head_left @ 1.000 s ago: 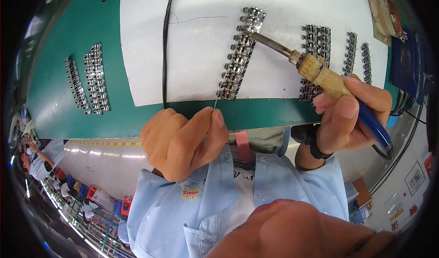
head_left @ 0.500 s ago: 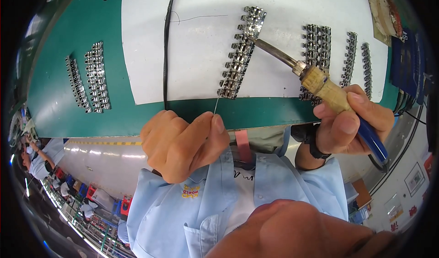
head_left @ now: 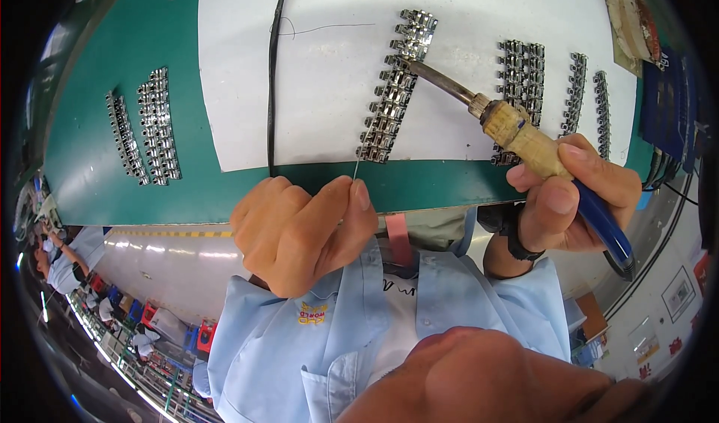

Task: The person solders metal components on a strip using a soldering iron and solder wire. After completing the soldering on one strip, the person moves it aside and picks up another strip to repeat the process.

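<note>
Fingers [head_left: 320,212] grip one wire [head_left: 356,170], one soldering iron [head_left: 518,132]

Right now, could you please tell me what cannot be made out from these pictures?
In the head view:
Thin silvery wire: lower end hidden by the left hand.
Tan-and-blue soldering iron: tip contact with the silvery toothed metal strip is too small to tell.
Long black cable: far end cut off by the top edge.
</note>
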`<action>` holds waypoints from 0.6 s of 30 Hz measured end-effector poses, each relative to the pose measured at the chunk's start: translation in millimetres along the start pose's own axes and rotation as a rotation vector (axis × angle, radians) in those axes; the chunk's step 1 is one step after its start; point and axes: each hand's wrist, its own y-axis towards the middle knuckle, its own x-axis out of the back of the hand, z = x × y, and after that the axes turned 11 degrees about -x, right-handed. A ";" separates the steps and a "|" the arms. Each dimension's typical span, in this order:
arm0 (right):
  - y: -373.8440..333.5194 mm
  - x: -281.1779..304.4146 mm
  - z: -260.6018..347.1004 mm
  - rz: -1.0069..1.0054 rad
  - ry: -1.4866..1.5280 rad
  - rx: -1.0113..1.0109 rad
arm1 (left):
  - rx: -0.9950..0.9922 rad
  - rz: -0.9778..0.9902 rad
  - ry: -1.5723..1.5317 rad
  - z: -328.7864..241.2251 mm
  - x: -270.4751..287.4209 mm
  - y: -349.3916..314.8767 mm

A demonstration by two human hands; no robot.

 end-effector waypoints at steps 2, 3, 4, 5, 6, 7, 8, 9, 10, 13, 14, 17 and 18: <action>0.9 0.0 0.0 0.006 -0.011 0.010 | 0.024 0.046 0.006 0.2 1.7 0.7; 1.2 0.0 0.2 0.008 -0.016 0.015 | 0.024 0.046 0.008 0.0 1.8 0.4; 0.4 0.6 0.6 0.009 -0.015 0.015 | 0.013 0.007 0.005 -0.1 1.4 -0.7; -2.0 1.6 1.3 -0.007 0.049 -0.013 | 0.001 -0.031 0.003 -0.3 1.0 -1.7; -5.3 3.4 1.7 -0.026 0.112 -0.043 | -0.011 -0.068 -0.002 -0.6 -0.1 -2.2; -7.4 4.4 2.0 -0.045 0.175 -0.073 | -0.011 -0.068 -0.003 -0.8 -1.0 -1.8; -8.5 3.8 2.6 -0.046 0.174 -0.074 | -0.010 -0.065 -0.004 -1.0 -1.8 -1.2; -9.4 2.1 3.6 -0.092 0.187 -0.098 | -0.008 -0.063 -0.005 -1.2 -2.5 -0.6; -10.2 0.3 4.5 -0.139 0.199 -0.122 | -0.006 -0.060 -0.007 -1.3 -3.0 -0.4; -5.1 -2.0 0.6 -0.159 0.169 -0.078 | 0.002 -0.038 0.001 -0.5 -0.6 -0.9; -1.6 -2.6 -2.5 -0.134 0.122 -0.013 | 0.006 -0.026 0.004 -0.4 -0.2 -1.1; 0.3 -3.0 -3.1 -0.107 0.075 0.041 | 0.007 -0.027 -0.005 -0.4 -0.9 -0.1; 0.2 -3.1 -2.7 -0.106 0.076 0.030 | 0.008 -0.027 -0.010 -0.5 -1.0 0.0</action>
